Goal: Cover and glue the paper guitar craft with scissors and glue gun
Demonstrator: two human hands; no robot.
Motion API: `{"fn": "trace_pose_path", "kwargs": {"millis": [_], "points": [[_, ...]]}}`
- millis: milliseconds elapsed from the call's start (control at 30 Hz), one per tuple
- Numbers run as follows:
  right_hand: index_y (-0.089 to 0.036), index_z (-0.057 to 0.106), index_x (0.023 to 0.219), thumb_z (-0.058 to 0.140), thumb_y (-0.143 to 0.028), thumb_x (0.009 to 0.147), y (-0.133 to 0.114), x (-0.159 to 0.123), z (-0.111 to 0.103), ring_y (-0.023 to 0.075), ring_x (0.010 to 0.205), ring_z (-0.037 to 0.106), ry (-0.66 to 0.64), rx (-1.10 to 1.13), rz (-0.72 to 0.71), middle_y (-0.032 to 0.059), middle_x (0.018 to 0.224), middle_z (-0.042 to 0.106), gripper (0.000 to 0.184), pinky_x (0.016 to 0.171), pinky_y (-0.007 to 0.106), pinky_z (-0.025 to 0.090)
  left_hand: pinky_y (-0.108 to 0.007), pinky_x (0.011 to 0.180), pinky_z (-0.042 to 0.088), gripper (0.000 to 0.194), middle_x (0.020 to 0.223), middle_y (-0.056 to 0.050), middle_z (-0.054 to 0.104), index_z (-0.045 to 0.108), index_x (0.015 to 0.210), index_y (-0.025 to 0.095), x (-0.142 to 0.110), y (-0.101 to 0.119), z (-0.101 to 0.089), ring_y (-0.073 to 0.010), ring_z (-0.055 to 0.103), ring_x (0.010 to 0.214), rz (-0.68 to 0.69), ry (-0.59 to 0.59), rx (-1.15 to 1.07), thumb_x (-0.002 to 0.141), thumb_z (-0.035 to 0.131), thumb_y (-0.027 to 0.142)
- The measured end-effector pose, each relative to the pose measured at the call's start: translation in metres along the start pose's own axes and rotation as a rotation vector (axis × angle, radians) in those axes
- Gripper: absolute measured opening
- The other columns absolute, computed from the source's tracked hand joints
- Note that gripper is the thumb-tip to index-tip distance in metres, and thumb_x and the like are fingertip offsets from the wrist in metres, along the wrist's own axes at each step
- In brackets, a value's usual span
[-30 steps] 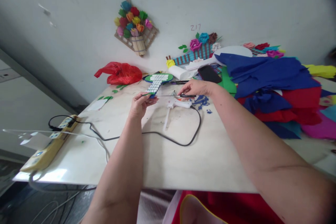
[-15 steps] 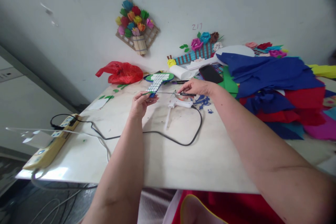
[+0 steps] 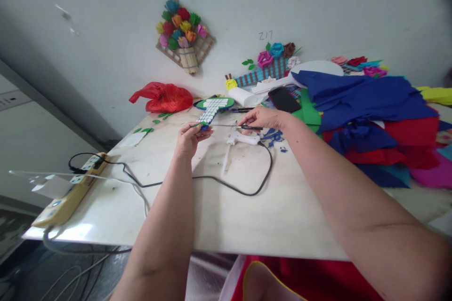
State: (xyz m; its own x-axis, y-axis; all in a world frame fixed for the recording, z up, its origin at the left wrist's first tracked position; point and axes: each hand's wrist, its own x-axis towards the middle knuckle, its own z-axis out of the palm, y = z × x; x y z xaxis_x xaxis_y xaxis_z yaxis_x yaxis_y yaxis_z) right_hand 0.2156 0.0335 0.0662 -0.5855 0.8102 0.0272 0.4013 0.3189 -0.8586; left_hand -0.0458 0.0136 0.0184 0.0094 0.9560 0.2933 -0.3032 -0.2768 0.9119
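Observation:
My left hand is closed, pinching a small green piece, likely paper or felt. Its fingers are in front of the lower end of a blue-and-green form covered with white strips; whether they touch it, I cannot tell. My right hand is closed on a slim metal tool with a dark handle. The tool's thin shaft points left and its tip reaches the green piece. Just below the right hand, a white glue gun lies with a clear glue stick beside its body.
A yellow power strip with cords sits at the left edge. A black cord loops across the table. Behind are a red plastic bag, green leaves and a phone. Blue and red fabric-like sheets pile up right.
Both hands stay nearly in place. The dark-handled tool has shifted very slightly; the view has barely moved.

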Motion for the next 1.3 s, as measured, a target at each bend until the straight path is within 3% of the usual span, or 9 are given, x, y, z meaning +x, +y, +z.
{"fn": "trace_pose_path", "kwargs": {"millis": [567, 1133, 1300], "points": [[-0.014, 0.071, 0.094, 0.065, -0.014, 0.063, -0.001, 0.001, 0.004, 0.0072, 0.049, 0.052, 0.010, -0.025, 0.023, -0.0017, 0.056, 0.063, 0.031, 0.050, 0.018, 0.040, -0.037, 0.067, 0.053, 0.021, 0.068, -0.007, 0.070, 0.059, 0.076, 0.014, -0.001, 0.001, 0.002, -0.0236, 0.068, 0.066, 0.008, 0.003, -0.006, 0.061, 0.068, 0.026], [-0.013, 0.068, 0.097, 0.071, -0.031, 0.059, -0.003, 0.003, 0.007, 0.0064, 0.047, 0.041, 0.010, -0.283, 0.018, -0.0042, 0.054, 0.055, 0.042, 0.048, 0.021, 0.032, -0.040, 0.073, 0.052, 0.020, 0.068, -0.005, 0.070, 0.057, 0.074, 0.015, -0.001, -0.003, 0.001, -0.0245, 0.068, 0.072, 0.033, -0.043, -0.005, 0.061, 0.069, 0.025], [-0.014, 0.068, 0.093, 0.071, -0.026, 0.058, 0.008, 0.013, 0.011, 0.0073, 0.050, 0.042, 0.040, -0.336, -0.043, -0.0049, 0.056, 0.053, 0.037, 0.051, 0.021, 0.032, -0.041, 0.076, 0.052, 0.021, 0.068, -0.006, 0.070, 0.058, 0.073, 0.015, 0.000, -0.004, 0.000, -0.0251, 0.068, 0.074, 0.053, -0.050, -0.001, 0.062, 0.068, 0.031]]}}
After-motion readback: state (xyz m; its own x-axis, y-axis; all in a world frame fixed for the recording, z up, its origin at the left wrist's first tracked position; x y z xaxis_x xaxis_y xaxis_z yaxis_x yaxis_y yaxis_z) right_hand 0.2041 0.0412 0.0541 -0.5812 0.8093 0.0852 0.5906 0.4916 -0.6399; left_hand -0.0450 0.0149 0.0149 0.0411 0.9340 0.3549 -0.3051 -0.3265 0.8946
